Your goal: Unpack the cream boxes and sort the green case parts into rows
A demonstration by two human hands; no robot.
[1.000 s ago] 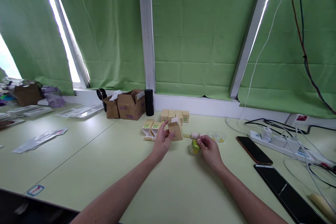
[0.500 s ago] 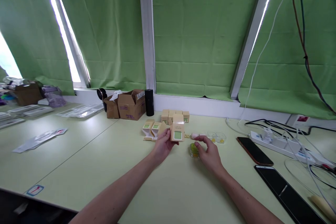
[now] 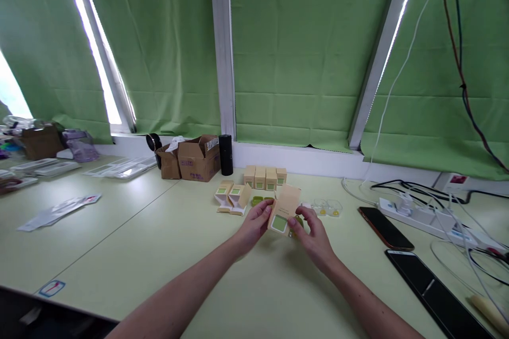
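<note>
My left hand (image 3: 254, 226) grips a small beige carton (image 3: 287, 202) with a green square on its front and its upper flap raised. The carton leans to the right. Close against its lower right side, my right hand (image 3: 316, 238) has thumb and fingers closed round a small clear jar with a green lid (image 3: 297, 225), mostly hidden by the fingers. The right thumb is at the carton's edge; whether it presses on it I cannot tell. Green lids (image 3: 259, 201) lie behind my left hand. Clear cups with yellow bits (image 3: 326, 207) stand beyond my right hand.
Two opened cartons (image 3: 231, 198) lie left of my hands, and several closed cartons (image 3: 260, 178) stand in a row behind. Brown boxes (image 3: 199, 159) and a black cylinder (image 3: 226, 155) are near the wall. Phones (image 3: 385, 228) and a power strip (image 3: 421, 217) with cables lie right.
The carton has moved right and toward me and now tilts, uncovering the green lids and the row of cartons behind. My right hand has closed in on the jar beside the carton.
</note>
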